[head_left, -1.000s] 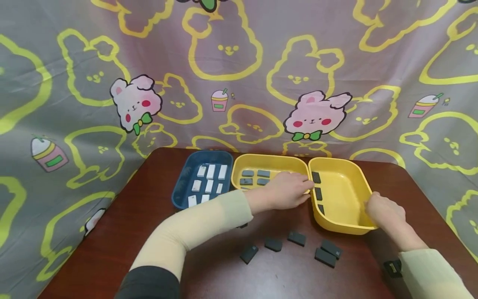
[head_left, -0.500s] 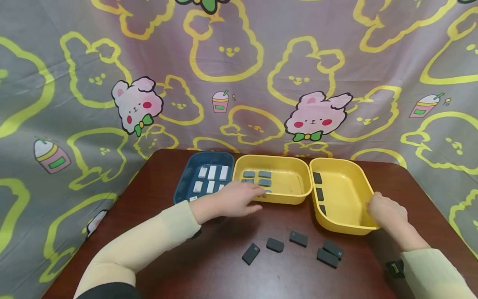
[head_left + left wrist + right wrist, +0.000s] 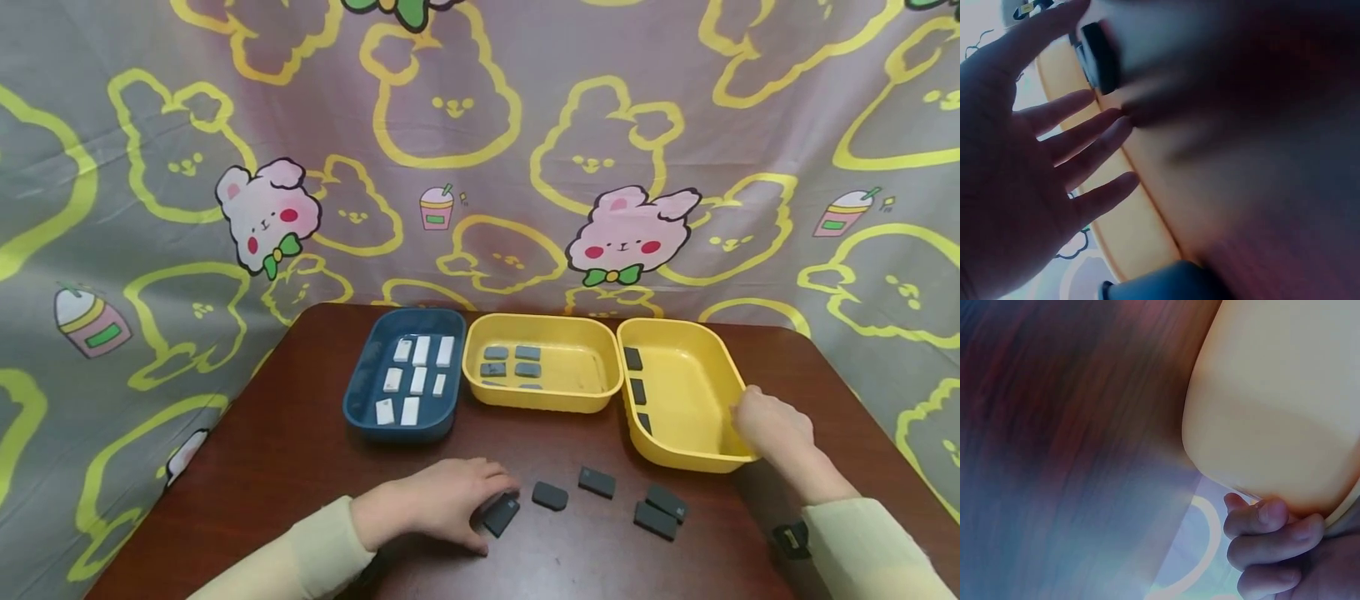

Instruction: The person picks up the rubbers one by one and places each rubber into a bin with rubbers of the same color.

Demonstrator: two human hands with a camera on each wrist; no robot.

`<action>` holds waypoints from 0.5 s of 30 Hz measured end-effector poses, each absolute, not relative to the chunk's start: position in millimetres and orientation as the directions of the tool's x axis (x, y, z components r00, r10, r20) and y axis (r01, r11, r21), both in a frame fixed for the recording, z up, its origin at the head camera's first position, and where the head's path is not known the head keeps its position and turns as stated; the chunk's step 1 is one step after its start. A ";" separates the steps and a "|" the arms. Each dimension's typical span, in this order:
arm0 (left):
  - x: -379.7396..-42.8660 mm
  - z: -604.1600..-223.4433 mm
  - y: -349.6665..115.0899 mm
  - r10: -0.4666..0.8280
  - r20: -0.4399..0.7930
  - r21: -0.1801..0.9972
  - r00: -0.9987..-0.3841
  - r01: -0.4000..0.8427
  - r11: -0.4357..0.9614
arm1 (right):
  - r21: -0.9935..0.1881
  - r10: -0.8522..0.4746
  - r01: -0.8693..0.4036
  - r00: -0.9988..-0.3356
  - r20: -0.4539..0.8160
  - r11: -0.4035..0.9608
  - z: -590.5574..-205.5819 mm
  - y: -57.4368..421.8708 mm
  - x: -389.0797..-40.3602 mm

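Note:
My left hand is low over the table, its thumb and fingers spread around a small flat black block. In the left wrist view the fingers are fairly straight, and the black block appears beyond the fingertips; contact cannot be made out. My right hand grips the near right rim of the right yellow bin, fingers curled against its outer wall. Along that bin's left side lie several black blocks. More loose black blocks lie on the table right of my left hand.
A blue bin holding several white blocks stands at the left. Between it and the right bin, another yellow bin contains several grey blocks. A patterned curtain hangs behind the brown table.
My left hand has moved from the right yellow bin's left rim, leftward and down, to the black block on the table. My right hand has stayed on the bin's rim.

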State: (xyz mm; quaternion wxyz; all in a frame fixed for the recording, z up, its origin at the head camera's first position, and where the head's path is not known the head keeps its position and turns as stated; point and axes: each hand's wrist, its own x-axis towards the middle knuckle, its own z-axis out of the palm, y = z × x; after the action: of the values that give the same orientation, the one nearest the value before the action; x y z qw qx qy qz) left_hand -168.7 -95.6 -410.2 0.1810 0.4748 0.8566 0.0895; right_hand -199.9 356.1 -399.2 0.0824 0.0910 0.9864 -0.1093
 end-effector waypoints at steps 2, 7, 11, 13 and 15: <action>-166.2 -413.9 -98.7 0.851 -0.204 0.313 -0.484 0.792 0.525 | -0.197 0.170 0.206 -0.968 -0.187 0.958 -398.4 355.3 -199.9; -163.9 -416.1 -101.9 0.856 -0.172 0.306 -0.488 0.799 0.517 | -0.189 0.176 0.213 -0.965 -0.194 0.959 -397.1 354.4 -199.8; -163.8 -416.4 -99.4 0.863 -0.167 0.288 -0.477 0.814 0.505 | -0.188 0.177 0.214 -0.965 -0.195 0.958 -396.9 353.5 -199.6; -164.6 -416.3 -97.7 0.865 -0.171 0.278 -0.472 0.819 0.502 | -0.188 0.180 0.217 -0.964 -0.196 0.958 -396.9 353.0 -199.8; -166.0 -415.7 -96.2 0.869 -0.171 0.269 -0.464 0.827 0.495 | -0.188 0.180 0.216 -0.965 -0.193 0.958 -397.2 352.8 -200.4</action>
State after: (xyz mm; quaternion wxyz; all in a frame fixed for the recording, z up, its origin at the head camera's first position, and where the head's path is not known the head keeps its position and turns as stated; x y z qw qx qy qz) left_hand -166.0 -96.2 -415.7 0.1435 0.4973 0.8525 0.0739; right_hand -200.4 352.8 -397.2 0.0872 0.1006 0.9856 -0.1040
